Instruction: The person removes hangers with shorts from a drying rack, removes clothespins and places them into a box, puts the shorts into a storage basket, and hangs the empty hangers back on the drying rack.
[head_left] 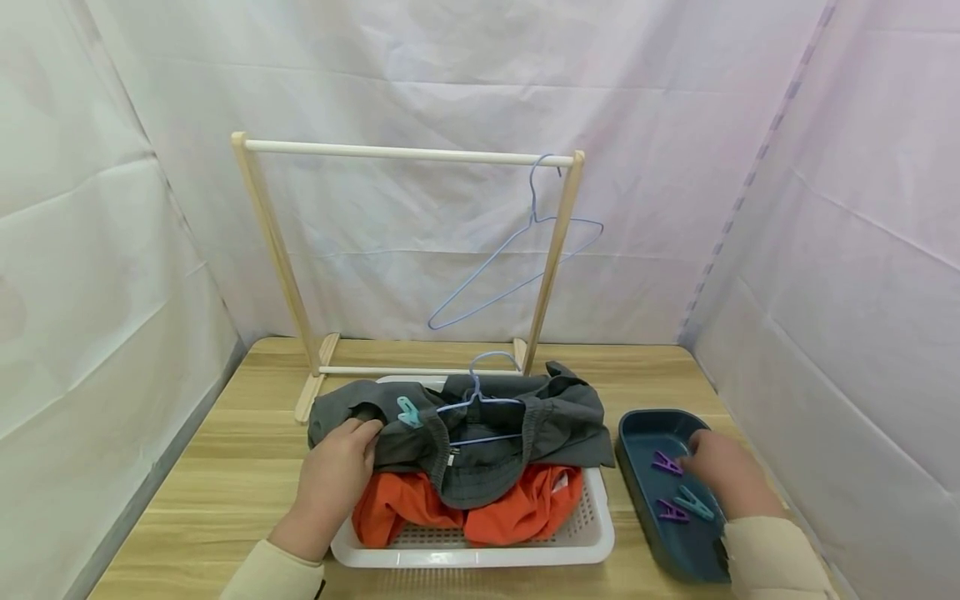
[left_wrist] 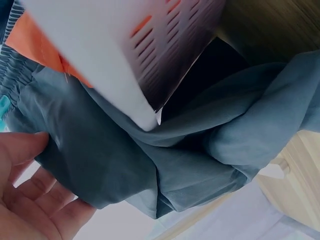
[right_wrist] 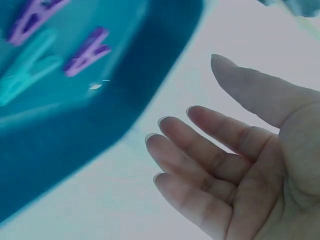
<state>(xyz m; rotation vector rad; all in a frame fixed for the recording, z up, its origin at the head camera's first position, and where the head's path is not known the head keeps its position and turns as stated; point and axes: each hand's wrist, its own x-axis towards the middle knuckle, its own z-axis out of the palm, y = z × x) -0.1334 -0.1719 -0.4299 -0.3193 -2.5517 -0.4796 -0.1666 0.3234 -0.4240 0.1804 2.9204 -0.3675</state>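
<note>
Left grip, partly hidden, in a pinch on grey garment; right grip spread by blue tray.

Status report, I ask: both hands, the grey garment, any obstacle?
Left hand gripping grey garment. Right hand empty, by tray. Teal clip at waistband. No obstruction visible.

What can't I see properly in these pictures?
- The ends of the lower blue hanger: head view, covered by the dark grey clothing.
- The orange clothing's whole shape: head view, the grey clothing lies over it.
- Any writing on the white tag: head view, too small.
- Part of the tray's right side: head view, behind the right hand and sleeve.
- One purple clip's end: right wrist view, cut off by the top edge.
</note>
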